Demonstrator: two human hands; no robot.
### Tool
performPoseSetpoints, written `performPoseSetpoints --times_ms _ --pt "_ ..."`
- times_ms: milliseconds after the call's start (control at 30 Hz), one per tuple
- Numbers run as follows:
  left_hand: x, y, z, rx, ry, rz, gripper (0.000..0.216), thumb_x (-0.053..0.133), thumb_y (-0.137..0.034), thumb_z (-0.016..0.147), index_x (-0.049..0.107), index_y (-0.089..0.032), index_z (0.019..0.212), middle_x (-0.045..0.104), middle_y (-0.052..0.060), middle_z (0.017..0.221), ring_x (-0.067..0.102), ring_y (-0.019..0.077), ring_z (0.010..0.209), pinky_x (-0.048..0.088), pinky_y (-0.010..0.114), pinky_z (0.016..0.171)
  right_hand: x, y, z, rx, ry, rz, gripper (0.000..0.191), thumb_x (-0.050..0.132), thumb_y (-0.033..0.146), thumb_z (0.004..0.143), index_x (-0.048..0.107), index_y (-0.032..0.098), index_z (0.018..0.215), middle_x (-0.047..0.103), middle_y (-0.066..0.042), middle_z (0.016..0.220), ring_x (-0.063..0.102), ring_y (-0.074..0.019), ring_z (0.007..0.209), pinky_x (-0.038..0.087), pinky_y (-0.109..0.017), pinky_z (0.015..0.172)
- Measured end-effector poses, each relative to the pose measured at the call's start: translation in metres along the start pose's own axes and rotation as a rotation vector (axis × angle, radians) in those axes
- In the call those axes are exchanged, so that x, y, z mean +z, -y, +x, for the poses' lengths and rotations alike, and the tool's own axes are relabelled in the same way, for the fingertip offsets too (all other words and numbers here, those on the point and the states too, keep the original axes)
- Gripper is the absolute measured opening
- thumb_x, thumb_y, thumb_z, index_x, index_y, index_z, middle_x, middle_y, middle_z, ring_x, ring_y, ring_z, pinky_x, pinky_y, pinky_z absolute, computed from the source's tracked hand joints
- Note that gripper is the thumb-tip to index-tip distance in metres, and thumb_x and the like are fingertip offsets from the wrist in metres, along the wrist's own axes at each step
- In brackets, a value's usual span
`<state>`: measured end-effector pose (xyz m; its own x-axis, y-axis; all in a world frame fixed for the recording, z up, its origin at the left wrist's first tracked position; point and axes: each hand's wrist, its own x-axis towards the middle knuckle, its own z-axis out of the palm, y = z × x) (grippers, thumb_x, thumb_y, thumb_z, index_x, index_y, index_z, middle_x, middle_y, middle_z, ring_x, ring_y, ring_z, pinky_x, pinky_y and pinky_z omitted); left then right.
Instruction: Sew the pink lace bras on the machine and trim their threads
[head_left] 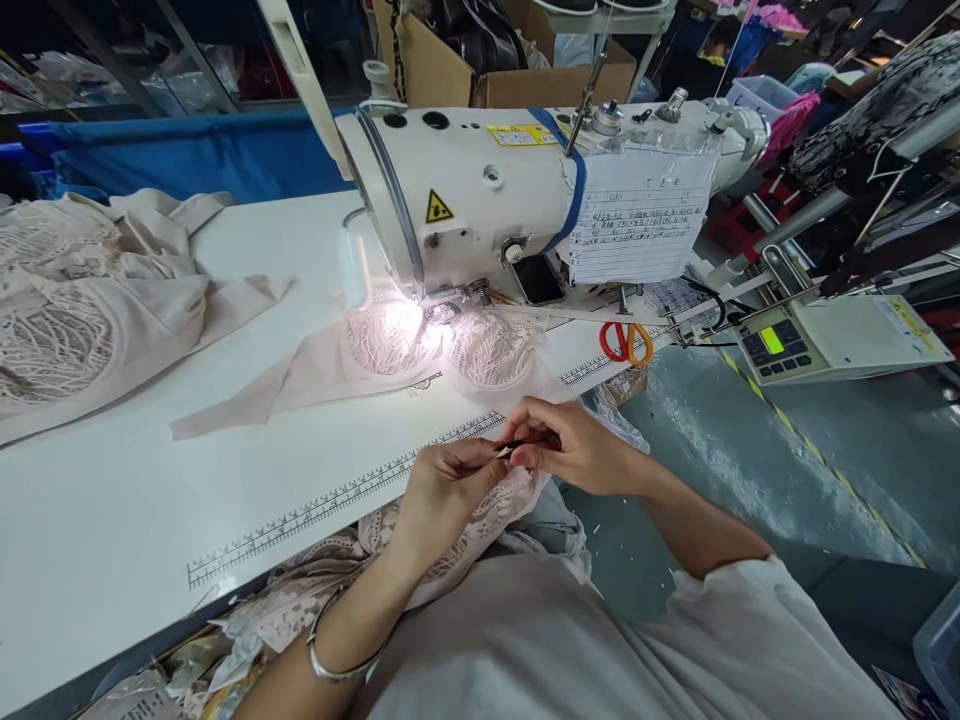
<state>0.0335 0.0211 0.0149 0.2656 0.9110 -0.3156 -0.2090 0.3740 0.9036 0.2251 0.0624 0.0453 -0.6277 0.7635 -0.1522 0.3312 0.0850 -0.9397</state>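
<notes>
My left hand (442, 490) and my right hand (570, 445) meet at the table's front edge, both with fingers pinched together on a small dark thin item (525, 443) between them; I cannot make out what it is. Under my hands a pale lace garment piece (480, 520) hangs over the edge onto my lap. Beyond them, a beige lace bra piece (390, 345) lies under the lit needle area of the white sewing machine (480, 190).
A heap of beige lace pieces (82, 300) lies at the table's left. Red and orange scissors (626, 342) lie right of the machine. A control panel (832, 340) sits at the right. A printed ruler (337, 500) runs along the table's front edge.
</notes>
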Motion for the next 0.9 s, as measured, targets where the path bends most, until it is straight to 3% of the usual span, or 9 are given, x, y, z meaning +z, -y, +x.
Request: performPoseSetpoints --times_ms 233,400,467,567,633,700,767,833,900 --pt "0.000 0.000 -0.002 -0.005 0.001 0.048 0.030 0.078 -0.041 0.076 0.078 -0.011 0.075 0.039 -0.005 0.050 0.019 0.0038 0.049 0.015 0.019 0.043 0.006 -0.004 0.000 -0.001 -0.081 0.011 0.034 0.063 0.052 0.093 0.057 0.019 0.098 0.060 0.005 0.066 0.046 -0.0092 0.056 0.033 -0.022 0.055" --pt "-0.003 -0.002 -0.002 -0.005 -0.044 0.046 0.034 0.079 -0.046 0.075 0.081 -0.013 0.083 0.048 -0.003 0.050 0.022 0.0041 0.045 0.017 0.019 0.040 -0.004 -0.019 -0.008 -0.081 -0.213 0.089 0.049 0.055 0.067 0.092 0.058 0.019 0.092 0.043 0.008 0.061 0.036 -0.0086 0.052 0.032 -0.023 0.053" --pt "-0.004 -0.001 -0.001 -0.031 -0.070 0.034 0.035 0.080 -0.047 0.074 0.081 -0.013 0.081 0.050 -0.003 0.051 0.022 0.0037 0.044 0.017 0.019 0.039 -0.009 -0.031 -0.012 -0.064 -0.140 -0.003 0.050 0.057 0.067 0.091 0.064 0.017 0.090 0.037 0.009 0.056 0.029 -0.0081 0.049 0.028 -0.023 0.051" --pt "-0.006 0.000 -0.001 -0.048 -0.080 0.022 0.035 0.080 -0.048 0.074 0.081 -0.014 0.081 0.053 -0.003 0.051 0.023 0.0031 0.042 0.019 0.018 0.038 -0.012 -0.049 -0.016 0.061 0.045 -0.240 0.038 0.062 0.053 0.093 0.071 0.016 0.098 0.042 0.008 0.053 0.031 -0.0087 0.048 0.026 -0.023 0.052" --pt "-0.009 0.001 -0.001 -0.027 -0.074 0.035 0.034 0.079 -0.048 0.076 0.080 -0.014 0.080 0.057 -0.002 0.052 0.032 0.0047 0.042 0.026 0.018 0.038 -0.012 -0.056 -0.018 0.067 0.149 -0.324 0.037 0.061 0.051 0.093 0.072 0.016 0.085 0.043 0.007 0.054 0.034 -0.0092 0.050 0.027 -0.025 0.053" --pt "-0.014 0.002 0.000 0.031 -0.087 0.107 0.032 0.076 -0.046 0.080 0.080 -0.015 0.083 0.068 0.003 0.064 0.054 0.0111 0.054 0.044 0.021 0.048 -0.015 -0.056 -0.020 -0.057 0.220 -0.285 0.049 0.059 0.056 0.092 0.062 0.018 0.063 0.046 0.003 0.058 0.039 -0.0100 0.053 0.032 -0.026 0.056" --pt "-0.019 0.007 0.003 0.153 -0.111 0.226 0.029 0.068 -0.042 0.088 0.077 -0.018 0.101 0.077 0.008 0.097 0.070 0.0203 0.090 0.057 0.029 0.079 -0.019 -0.048 -0.022 -0.231 0.282 -0.144 0.060 0.058 0.064 0.089 0.050 0.019 0.050 0.051 -0.001 0.064 0.046 -0.0117 0.059 0.039 -0.028 0.062" --pt "-0.023 0.014 0.006 0.282 -0.082 0.316 0.031 0.055 -0.034 0.096 0.068 -0.020 0.122 0.069 0.010 0.129 0.062 0.0233 0.122 0.049 0.038 0.107 -0.022 -0.035 -0.024 -0.341 0.356 0.046 0.067 0.057 0.074 0.083 0.042 0.021 0.044 0.053 -0.002 0.060 0.050 -0.0130 0.059 0.045 -0.030 0.065" --pt "-0.021 0.021 0.011 0.345 0.102 0.392 0.039 0.047 -0.026 0.098 0.059 -0.022 0.135 0.060 0.011 0.143 0.056 0.0237 0.133 0.042 0.044 0.116 -0.019 -0.022 -0.024 -0.365 0.400 0.207 0.071 0.054 0.080 0.081 0.037 0.023 0.041 0.046 -0.001 0.049 0.048 -0.0129 0.052 0.046 -0.030 0.061"
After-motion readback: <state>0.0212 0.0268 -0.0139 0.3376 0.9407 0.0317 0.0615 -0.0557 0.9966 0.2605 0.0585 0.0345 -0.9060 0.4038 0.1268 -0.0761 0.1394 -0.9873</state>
